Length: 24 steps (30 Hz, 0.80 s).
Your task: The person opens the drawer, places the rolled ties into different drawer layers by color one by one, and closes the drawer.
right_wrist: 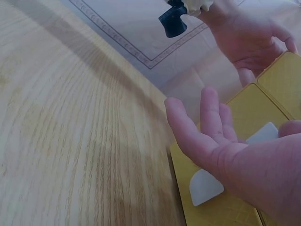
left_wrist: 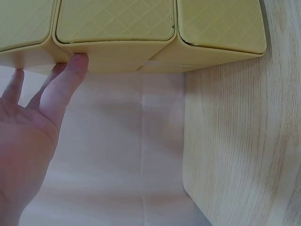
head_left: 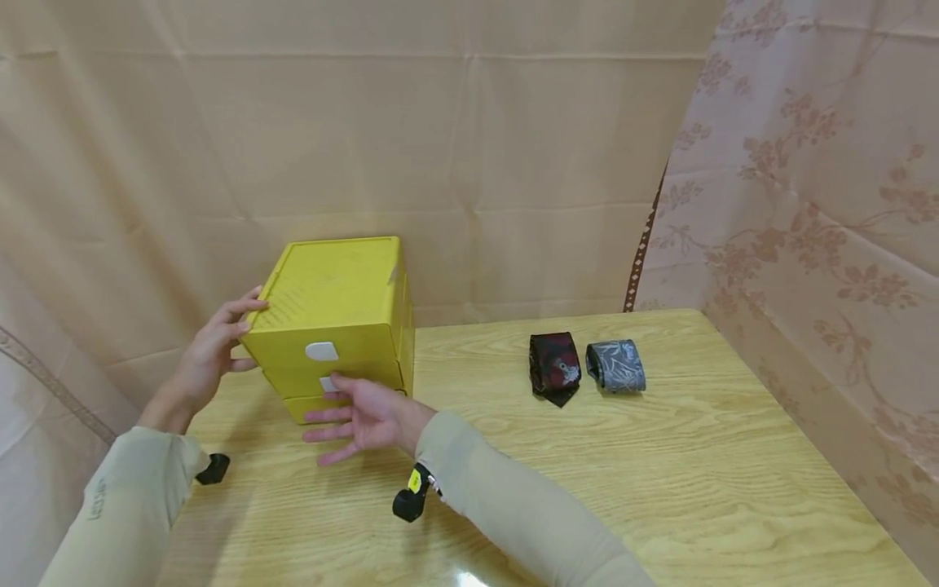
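A yellow drawer box (head_left: 330,285) stands on the table, its stacked drawers fronted by white tab handles. My left hand (head_left: 209,355) rests its fingers on the box's left side and upper edge; in the left wrist view, the fingertips touch the box's side. In front of the drawers, my right hand (head_left: 370,414) has its fingers spread and its thumb at the middle white tab (head_left: 329,383). The upper white tab (head_left: 321,351) is uncovered. From the right wrist view, a lower white tab (right_wrist: 206,187) shows beside my right hand (right_wrist: 221,146).
A rolled dark red and black necktie (head_left: 555,367) lies on the wooden table (head_left: 697,456), right of the box. Beside it is a rolled grey-blue patterned necktie (head_left: 618,365). A beige curtain (head_left: 513,163) hangs behind the table, and a floral cloth (head_left: 829,204) hangs at the right.
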Available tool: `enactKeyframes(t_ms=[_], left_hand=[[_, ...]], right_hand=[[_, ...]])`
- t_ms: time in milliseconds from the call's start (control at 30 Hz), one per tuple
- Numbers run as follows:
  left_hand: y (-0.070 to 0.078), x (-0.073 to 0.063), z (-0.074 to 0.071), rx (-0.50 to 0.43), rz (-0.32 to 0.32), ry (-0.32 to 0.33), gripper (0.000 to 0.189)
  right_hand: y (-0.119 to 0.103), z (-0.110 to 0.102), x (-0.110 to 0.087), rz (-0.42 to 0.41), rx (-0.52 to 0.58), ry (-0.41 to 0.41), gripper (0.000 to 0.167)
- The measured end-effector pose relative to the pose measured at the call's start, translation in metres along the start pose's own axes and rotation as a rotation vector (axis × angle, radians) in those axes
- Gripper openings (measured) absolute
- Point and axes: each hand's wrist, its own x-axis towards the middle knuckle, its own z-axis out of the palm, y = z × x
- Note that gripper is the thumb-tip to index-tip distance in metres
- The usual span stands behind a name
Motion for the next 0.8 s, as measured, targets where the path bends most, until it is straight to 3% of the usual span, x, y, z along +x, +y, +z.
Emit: enactKeyframes(t_ms=[433,800], left_hand=[[0.0017,-0.0005,0.0006,0.000,-0.007,0.005,0.033],[0.0012,-0.0005,0.0004,0.000,-0.010,0.009,0.033]], right_hand=[[0.0033,0.0034,-0.0013,-0.014,0.018,0.016,0.042],[0.0070,0.0035,-0.0080,-0.012,0.042,-0.020,0.049]])
